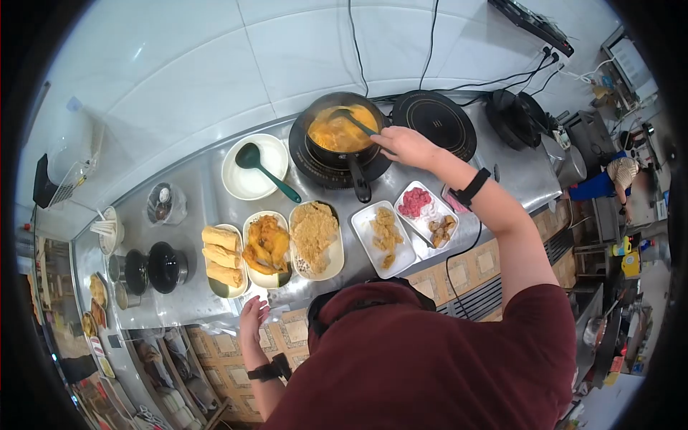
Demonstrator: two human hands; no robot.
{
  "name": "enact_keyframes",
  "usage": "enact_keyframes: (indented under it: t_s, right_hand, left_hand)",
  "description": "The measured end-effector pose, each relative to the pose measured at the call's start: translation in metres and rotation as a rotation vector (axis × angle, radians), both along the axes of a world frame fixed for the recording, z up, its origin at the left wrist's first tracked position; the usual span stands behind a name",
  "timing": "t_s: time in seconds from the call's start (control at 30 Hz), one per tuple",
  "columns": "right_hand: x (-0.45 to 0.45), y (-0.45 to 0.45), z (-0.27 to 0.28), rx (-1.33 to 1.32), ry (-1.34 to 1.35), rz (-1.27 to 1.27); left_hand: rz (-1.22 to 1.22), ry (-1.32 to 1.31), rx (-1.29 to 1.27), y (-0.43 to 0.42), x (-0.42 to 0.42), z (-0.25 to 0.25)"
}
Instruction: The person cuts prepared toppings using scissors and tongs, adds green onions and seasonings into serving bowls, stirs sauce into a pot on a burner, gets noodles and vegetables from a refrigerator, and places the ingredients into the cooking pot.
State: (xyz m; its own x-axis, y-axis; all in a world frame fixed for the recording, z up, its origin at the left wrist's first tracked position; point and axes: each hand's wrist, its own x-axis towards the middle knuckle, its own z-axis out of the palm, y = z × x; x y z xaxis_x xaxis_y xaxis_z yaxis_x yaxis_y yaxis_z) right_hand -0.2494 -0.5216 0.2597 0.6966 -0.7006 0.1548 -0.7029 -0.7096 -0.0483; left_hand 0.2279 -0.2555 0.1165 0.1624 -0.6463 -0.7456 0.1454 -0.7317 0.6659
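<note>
My right hand (406, 147) is closed around the handle of a dark green spatula (362, 126), whose head lies in the yellow-orange food (330, 132) in a black pan (351, 159). Steam blurs part of the pan, which rests on a round black induction cooker (301, 163) with its handle towards me. My left hand (252, 315) hangs by the counter's front edge, holding nothing, fingers apart. Nearest to it are oval dishes: one of rolled yellow pieces (223, 256), one of orange-yellow pieces (266, 244), and one with a flat, crumbly tan piece (314, 239).
A green ladle (266, 172) leans in a white bowl (233, 188). White trays hold tan pieces (385, 233) and pink minced food (414, 203). A second induction cooker (434, 125), black pans (516, 118) and dark bowls (166, 266) stand along the counter. Another person (620, 175) is far right.
</note>
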Motion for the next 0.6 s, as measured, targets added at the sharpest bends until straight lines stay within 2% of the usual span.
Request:
enact_keyframes:
  t_s: [0.2, 0.33, 0.37, 0.47, 0.5, 0.6]
  right_hand:
    - [-0.005, 0.003, 0.044, 0.143, -0.158, -0.048]
    - [-0.015, -0.011, 0.030, 0.222, -0.483, -0.112]
    - [-0.018, -0.016, 0.016, 0.234, -0.605, -0.208]
    - [-0.020, -0.018, 0.018, 0.795, -0.942, -0.693]
    - [-0.026, -0.021, 0.010, 0.874, -1.097, -0.763]
    - [-0.043, -0.021, -0.003, 1.000, -1.345, -0.905]
  left_hand:
    - [0.070, -0.003, -0.006, 0.015, -0.003, -0.003]
    - [0.081, 0.003, -0.036, 0.016, -0.009, 0.001]
    - [0.084, 0.006, -0.037, 0.016, -0.010, 0.000]
    - [0.098, 0.008, -0.035, 0.017, -0.010, 0.002]
    - [0.107, 0.007, -0.032, 0.016, -0.011, 0.004]
    - [0.120, 0.008, -0.021, 0.014, -0.009, 0.004]
